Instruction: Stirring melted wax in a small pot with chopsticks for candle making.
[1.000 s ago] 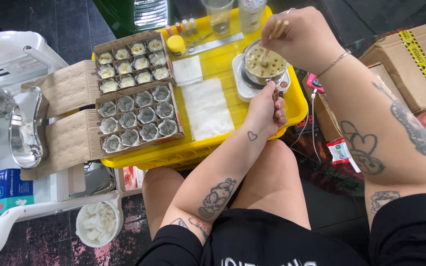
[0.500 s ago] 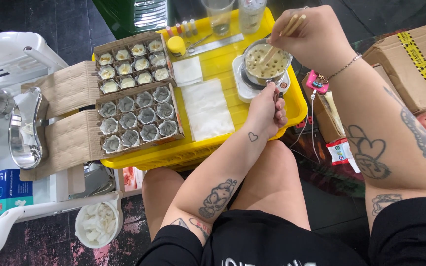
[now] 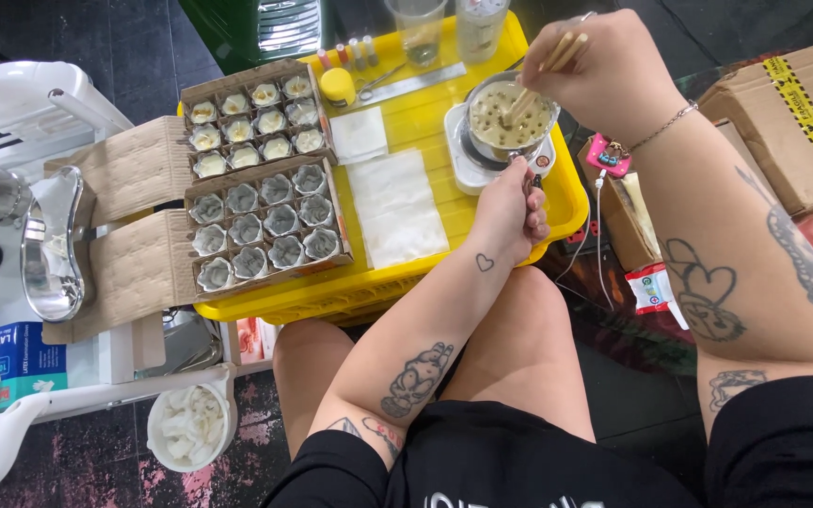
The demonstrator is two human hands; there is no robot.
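Right hand [image 3: 604, 71] grips wooden sticks [image 3: 543, 71], tips in the pot [image 3: 510, 118] at the far right of the yellow table [image 3: 425, 113]. Left hand [image 3: 510, 212] is closed on the pot's handle. Recommended: steady grip, slow stirring, sticks kept off the rim.

Small round pot [image 3: 510, 118]: shiny metal, pale speckled mix inside, matt. Thin pale sticks [image 3: 546, 68]: bare wood. Yellow slatted crate [image 3: 425, 122]: smooth glossy plastic. Brown partitioned box [image 3: 237, 188]: rough matt cardboard. White flat sheet [image 3: 395, 205]: matt paper. Clear cup [image 3: 420, 28]: see-through plastic. Curved silver tray [image 3: 54, 245]: polished metal.
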